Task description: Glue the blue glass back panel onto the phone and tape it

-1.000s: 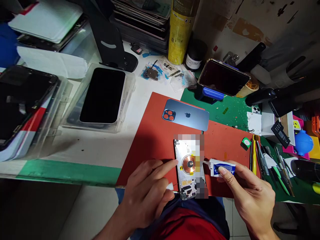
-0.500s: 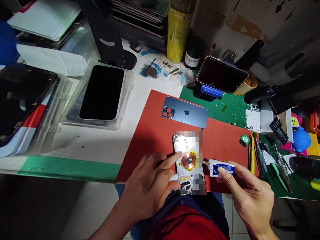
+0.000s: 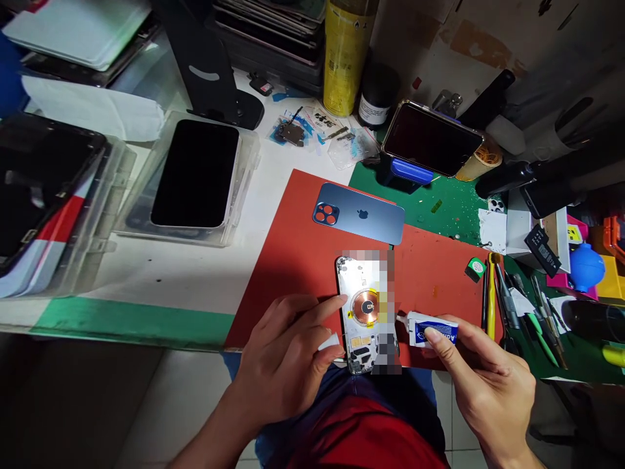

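Note:
On the red mat (image 3: 273, 260) lies an opened phone (image 3: 356, 275) with its insides facing up and a copper charging coil at its middle. Its right side is hidden by a blurred patch. My left hand (image 3: 286, 355) pinches a small white cap (image 3: 329, 342) between thumb and curled fingers, while its index fingertip rests at the phone's left edge. My right hand (image 3: 493, 378) grips a blue and white glue tube (image 3: 433, 331), nozzle pointing left at the phone's right side. Above the phone lies a blue glass back cover (image 3: 362, 213) with camera holes.
A phone (image 3: 433, 138) leans on a blue stand behind the mat. Brushes and tweezers, among them a yellow brush (image 3: 492, 293), lie at the right. A black-screened phone (image 3: 196, 172) sits on a clear plastic box at left. A yellow spray can (image 3: 346, 62) stands at the back.
My left index finger has drawn back from beside the coil to the phone's left edge, and the cap in that hand has tilted. My right hand stays put with the tube. The view shifted slightly.

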Motion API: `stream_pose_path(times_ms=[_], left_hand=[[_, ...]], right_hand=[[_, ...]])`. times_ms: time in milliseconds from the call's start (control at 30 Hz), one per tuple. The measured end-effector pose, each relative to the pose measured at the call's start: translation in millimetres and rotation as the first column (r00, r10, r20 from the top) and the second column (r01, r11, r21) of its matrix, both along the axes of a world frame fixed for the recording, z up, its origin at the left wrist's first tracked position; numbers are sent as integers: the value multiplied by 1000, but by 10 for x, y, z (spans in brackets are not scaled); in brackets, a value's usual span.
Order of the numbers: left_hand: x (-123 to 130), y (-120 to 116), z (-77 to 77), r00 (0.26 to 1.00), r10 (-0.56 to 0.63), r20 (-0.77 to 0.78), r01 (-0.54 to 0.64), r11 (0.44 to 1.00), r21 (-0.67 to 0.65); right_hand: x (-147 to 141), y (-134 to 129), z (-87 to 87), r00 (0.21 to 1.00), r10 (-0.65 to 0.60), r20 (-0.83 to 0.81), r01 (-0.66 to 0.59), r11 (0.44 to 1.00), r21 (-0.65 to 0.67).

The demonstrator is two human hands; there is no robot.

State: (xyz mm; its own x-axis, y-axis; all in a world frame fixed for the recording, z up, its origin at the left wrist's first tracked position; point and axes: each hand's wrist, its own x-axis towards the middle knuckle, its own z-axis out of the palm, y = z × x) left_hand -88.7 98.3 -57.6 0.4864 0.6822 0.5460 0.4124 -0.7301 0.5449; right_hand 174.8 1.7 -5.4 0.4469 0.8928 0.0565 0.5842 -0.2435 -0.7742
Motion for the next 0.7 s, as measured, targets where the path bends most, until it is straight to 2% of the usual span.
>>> stream_pose_path(times_ms=[300, 700], left_hand=[[-84, -22, -48, 997, 17, 70, -19, 1000, 21], [-70, -31, -27, 998, -7, 66, 7, 1000, -1]], right_hand=[[13, -80, -31, 1000, -5, -27, 5, 1000, 1], [28, -130, -26, 999, 16, 49, -16, 1000, -1]])
